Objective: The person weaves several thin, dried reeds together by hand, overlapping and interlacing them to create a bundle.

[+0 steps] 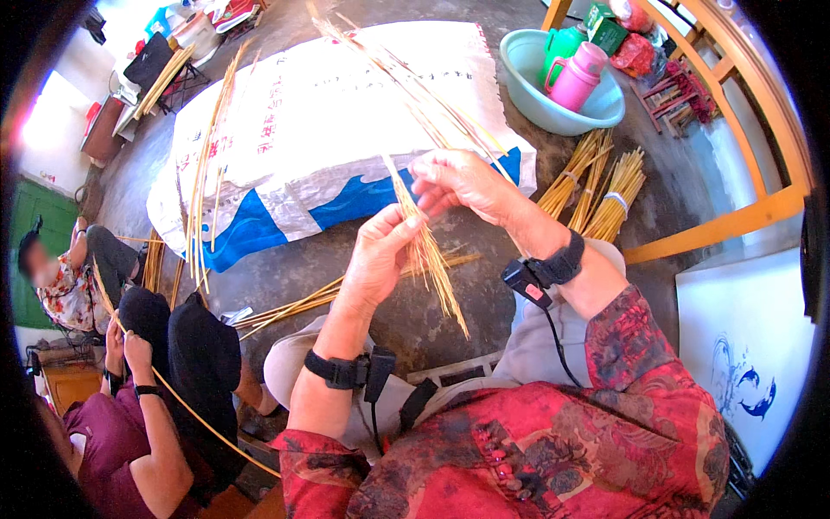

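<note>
Two hands flank one straw bundle (439,275), seen over the near edge of the printed white sack (320,130), the landmark here. The bundle's long axis runs aslant: its thin end points up and left over the sack's blue band (251,229), while its frayed end slopes down and right, away from the sack and toward my lap. My left hand (380,246) is the nearer one – it grasps the bundle around the middle, from the left, thumb laid along the stalks. My right hand (471,186) stands just beside the thin end, on its right, fingers curled inward; whether they touch the bundle or pinch a strand, I cannot tell. Loose straws (201,173) lie lengthwise on the sack's left part. Bound bundles (618,199) rest on the floor right of the sack – beyond them, off its far right corner, sits a pale blue basin (519,78).
</note>
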The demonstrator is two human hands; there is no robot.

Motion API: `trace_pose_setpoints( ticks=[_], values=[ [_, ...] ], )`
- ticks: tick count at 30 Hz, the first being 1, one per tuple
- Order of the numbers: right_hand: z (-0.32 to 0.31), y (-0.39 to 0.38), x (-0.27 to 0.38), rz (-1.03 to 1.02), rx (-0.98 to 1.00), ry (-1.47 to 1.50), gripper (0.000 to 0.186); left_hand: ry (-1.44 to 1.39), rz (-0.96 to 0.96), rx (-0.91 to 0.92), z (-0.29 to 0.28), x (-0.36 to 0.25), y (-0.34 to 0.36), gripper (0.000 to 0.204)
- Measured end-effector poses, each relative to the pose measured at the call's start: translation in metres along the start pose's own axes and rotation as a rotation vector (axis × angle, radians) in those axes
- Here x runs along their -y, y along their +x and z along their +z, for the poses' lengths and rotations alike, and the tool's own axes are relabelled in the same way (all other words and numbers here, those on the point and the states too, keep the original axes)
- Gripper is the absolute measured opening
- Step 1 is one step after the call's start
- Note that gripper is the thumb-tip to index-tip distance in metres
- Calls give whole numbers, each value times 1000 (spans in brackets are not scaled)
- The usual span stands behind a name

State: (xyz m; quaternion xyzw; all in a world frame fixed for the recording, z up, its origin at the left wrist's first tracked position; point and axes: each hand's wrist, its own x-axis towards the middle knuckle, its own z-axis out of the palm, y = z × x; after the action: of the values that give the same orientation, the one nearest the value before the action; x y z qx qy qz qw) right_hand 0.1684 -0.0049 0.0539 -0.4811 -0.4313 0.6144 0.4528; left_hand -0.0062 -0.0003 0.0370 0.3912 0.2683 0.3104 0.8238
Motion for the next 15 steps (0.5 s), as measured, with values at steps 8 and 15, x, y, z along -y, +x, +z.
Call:
trace_pose_setpoints(
  ticks=[8, 15],
  values=[
    [18, -31, -13, 71, 141, -276, 25, 130, 103, -90, -12, -12, 9, 8],
    [11, -30, -14, 98, 144, -177, 20, 147, 51, -39, -18, -5, 17, 9]
  ],
)
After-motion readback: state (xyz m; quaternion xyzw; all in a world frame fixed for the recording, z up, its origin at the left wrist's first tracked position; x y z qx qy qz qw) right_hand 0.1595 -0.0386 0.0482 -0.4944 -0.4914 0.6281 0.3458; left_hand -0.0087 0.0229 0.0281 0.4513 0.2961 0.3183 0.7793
